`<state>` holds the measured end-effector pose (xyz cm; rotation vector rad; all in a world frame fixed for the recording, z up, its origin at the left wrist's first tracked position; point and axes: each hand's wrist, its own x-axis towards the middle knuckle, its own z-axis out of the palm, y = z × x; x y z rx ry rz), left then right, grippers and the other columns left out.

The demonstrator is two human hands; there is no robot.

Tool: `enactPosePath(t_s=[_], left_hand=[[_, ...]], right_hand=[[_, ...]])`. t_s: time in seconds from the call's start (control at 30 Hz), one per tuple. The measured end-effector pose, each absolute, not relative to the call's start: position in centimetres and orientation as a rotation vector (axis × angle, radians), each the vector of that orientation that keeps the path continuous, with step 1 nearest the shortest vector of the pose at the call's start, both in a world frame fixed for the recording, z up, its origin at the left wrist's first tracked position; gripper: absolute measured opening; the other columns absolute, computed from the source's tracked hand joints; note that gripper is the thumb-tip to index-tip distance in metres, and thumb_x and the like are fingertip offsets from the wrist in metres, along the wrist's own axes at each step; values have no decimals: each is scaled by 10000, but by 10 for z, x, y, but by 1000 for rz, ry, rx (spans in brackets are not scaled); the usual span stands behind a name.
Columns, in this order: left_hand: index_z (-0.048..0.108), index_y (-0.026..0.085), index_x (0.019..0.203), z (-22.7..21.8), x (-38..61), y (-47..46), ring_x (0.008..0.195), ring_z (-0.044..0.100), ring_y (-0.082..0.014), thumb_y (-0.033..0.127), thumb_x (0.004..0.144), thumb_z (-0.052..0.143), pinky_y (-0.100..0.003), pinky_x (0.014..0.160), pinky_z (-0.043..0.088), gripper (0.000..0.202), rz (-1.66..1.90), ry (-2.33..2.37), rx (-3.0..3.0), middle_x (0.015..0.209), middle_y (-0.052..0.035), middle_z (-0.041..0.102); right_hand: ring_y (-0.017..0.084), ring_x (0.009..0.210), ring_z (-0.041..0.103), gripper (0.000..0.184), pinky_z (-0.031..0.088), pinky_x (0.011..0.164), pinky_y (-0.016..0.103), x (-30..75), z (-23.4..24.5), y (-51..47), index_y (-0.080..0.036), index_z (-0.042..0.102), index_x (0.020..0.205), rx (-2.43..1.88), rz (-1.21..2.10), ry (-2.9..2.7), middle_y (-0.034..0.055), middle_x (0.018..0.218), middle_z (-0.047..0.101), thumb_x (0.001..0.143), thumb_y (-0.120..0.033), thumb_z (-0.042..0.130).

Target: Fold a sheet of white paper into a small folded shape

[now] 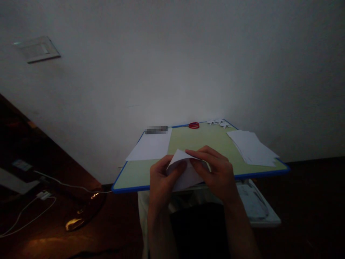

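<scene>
A white sheet of paper [185, 178], bent over at its top, is held above the near edge of the table between both hands. My left hand [163, 176] grips its left side, with the thumb on the near face. On the right, my right hand [218, 169] pinches the paper's upper edge between thumb and fingers. Part of the sheet is hidden behind the fingers.
The pale green table [199, 140] has a blue rim and stands against the wall. A white sheet [153, 147] lies left, stacked papers [250, 147] right. Red-handled scissors [193, 125] and small folded paper pieces [218, 123] lie at the back. A white drawer [256, 205] juts out below.
</scene>
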<state>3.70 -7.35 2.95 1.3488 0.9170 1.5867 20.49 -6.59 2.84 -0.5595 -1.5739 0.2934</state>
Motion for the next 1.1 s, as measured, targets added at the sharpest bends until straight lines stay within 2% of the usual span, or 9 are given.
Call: enactPosePath(t_s=[0.13, 0.3, 0.4, 0.5, 0.67, 0.97, 1.1], left_hand=[[867, 172, 960, 28, 36, -73, 769, 717, -204, 303, 776, 920, -269, 695, 550, 232, 1590, 944, 1329, 843, -53, 812], [845, 169, 849, 32, 36, -73, 669, 640, -164, 358, 839, 840, -236, 608, 477, 189, 1712, 1088, 1299, 705, -7, 739], [848, 178, 873, 38, 36, -74, 764, 704, -201, 284, 790, 828, -260, 686, 542, 136, 1734, 1100, 1381, 777, -25, 779], [849, 195, 899, 43, 37, -76, 835, 755, -234, 229, 727, 816, -282, 733, 585, 179, 1780, 1056, 1414, 843, -45, 815], [847, 198, 879, 38, 36, -76, 789, 749, -217, 196, 728, 762, -280, 732, 598, 173, 1827, 1042, 1407, 862, -45, 828], [860, 219, 919, 37, 36, -78, 827, 764, -206, 169, 756, 735, -250, 714, 586, 211, 1856, 1004, 1420, 896, -29, 838], [863, 237, 940, 36, 36, -78, 842, 778, -191, 159, 764, 796, -227, 710, 585, 203, 1832, 952, 1374, 917, -28, 849]], right_hand=[[158, 875, 693, 371, 588, 744, 277, 203, 26, -64, -296, 800, 1294, -554, 312, -1590, 20, 957, 730, 1000, -101, 684], [148, 856, 674, 380, 577, 730, 258, 200, 24, -62, -292, 785, 1327, -538, 333, -1645, 20, 953, 704, 1013, -113, 667], [146, 848, 673, 406, 577, 742, 259, 201, 25, -61, -296, 789, 1314, -527, 314, -1681, 15, 947, 693, 997, -84, 651], [157, 874, 693, 439, 587, 771, 280, 202, 25, -61, -302, 792, 1291, -534, 301, -1711, 17, 966, 708, 967, -49, 640], [177, 906, 711, 453, 596, 800, 309, 202, 25, -62, -289, 769, 1297, -544, 306, -1730, 26, 987, 731, 947, -32, 640], [167, 901, 696, 428, 587, 802, 291, 201, 26, -63, -243, 768, 1293, -518, 285, -1729, 27, 982, 712, 947, -21, 649], [170, 912, 703, 436, 592, 812, 297, 199, 26, -64, -266, 774, 1296, -515, 286, -1718, 29, 998, 722, 958, -29, 632]])
